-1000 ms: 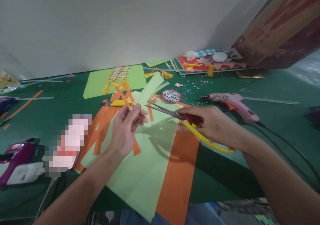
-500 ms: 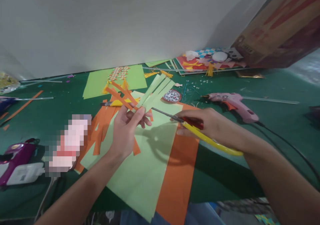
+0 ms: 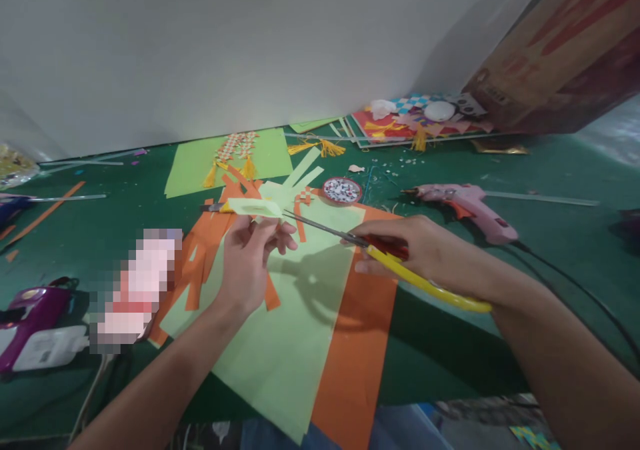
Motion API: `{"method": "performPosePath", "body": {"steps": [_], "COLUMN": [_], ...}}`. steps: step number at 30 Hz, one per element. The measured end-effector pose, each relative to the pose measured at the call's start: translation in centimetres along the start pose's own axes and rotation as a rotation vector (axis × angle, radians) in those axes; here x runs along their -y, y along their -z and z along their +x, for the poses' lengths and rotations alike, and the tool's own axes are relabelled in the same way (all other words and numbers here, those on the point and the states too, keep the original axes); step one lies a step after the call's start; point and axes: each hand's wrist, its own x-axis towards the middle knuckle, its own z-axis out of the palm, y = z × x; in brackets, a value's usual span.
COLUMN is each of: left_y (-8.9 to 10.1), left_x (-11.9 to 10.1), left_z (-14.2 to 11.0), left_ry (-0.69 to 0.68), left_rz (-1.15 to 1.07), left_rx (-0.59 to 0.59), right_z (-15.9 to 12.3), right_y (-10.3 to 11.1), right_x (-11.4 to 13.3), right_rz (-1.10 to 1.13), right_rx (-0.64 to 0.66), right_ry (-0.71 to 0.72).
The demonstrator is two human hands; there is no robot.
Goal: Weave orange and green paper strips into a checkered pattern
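Note:
My left hand (image 3: 247, 260) pinches a pale green paper piece (image 3: 255, 207), turned nearly edge-on, between thumb and fingers. My right hand (image 3: 407, 250) grips scissors (image 3: 425, 288) with yellow and red handles. The scissor blades look nearly closed, and their tips are close to the paper's right end; whether they touch it, I cannot tell. Pale green strips (image 3: 303, 168) spread just beyond my left hand. Beside them is a small orange-and-pale woven piece (image 3: 304, 197). A cutter knife (image 3: 215, 207) is partly hidden behind the held paper.
Green sheets (image 3: 280, 350) and an orange sheet (image 3: 363, 330) lie under my hands, with cut orange strips (image 3: 200, 263) to the left. A bead dish (image 3: 342, 191) and a pink glue gun (image 3: 465, 210) with a cord are at the right. A paper bag (image 3: 560, 57) stands behind.
The fanned green strips above my left hand are no longer upright there; a paper piece now points left. The woven piece has come into view. My right hand and scissors have barely moved.

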Motion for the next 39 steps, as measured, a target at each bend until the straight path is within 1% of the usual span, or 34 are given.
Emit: {"method": "performPosePath", "body": {"steps": [3,9,16,19,22,25,27,31,36,39], "left_y": [-0.04,0.2,0.32,0.49,0.54,0.33,0.15,0.06,0.19,0.14], "left_x": [0.0,0.16,0.25,0.39,0.49,0.36,0.2,0.03,0.13,0.12], "left_z": [0.02,0.01,-0.11,-0.14,-0.11,-0.09,-0.12,-0.19,-0.18,-0.2], "left_ry": [-0.013,-0.049,-0.041,-0.055,-0.093,-0.08,-0.061,-0.047,-0.065,-0.064], "left_rz": [0.041,0.134,0.163,0.187,0.141,0.1,0.121,0.141,0.159,0.129], "left_rx": [-0.012,0.055,0.007,0.023,0.07,0.047,0.029,0.037,0.052,0.036], "right_z": [0.04,0.12,0.14,0.1,0.05,-0.01,-0.04,-0.04,0.07,0.08], "right_y": [-0.03,-0.07,0.02,0.03,0.07,0.17,0.25,0.4,0.37,0.35], "right_x": [-0.07,-0.12,-0.17,-0.11,-0.04,-0.1,-0.24,-0.46,-0.45,-0.52], "right_rz": [0.016,0.01,0.02,0.004,0.001,0.015,0.019,0.009,-0.039,-0.046], "right_rx": [0.051,0.037,0.068,0.068,0.04,0.004,-0.006,0.013,0.026,0.031], "right_ry": [-0.014,-0.002,0.028,0.028,0.006,-0.011,-0.016,-0.009,0.02,0.021]}}
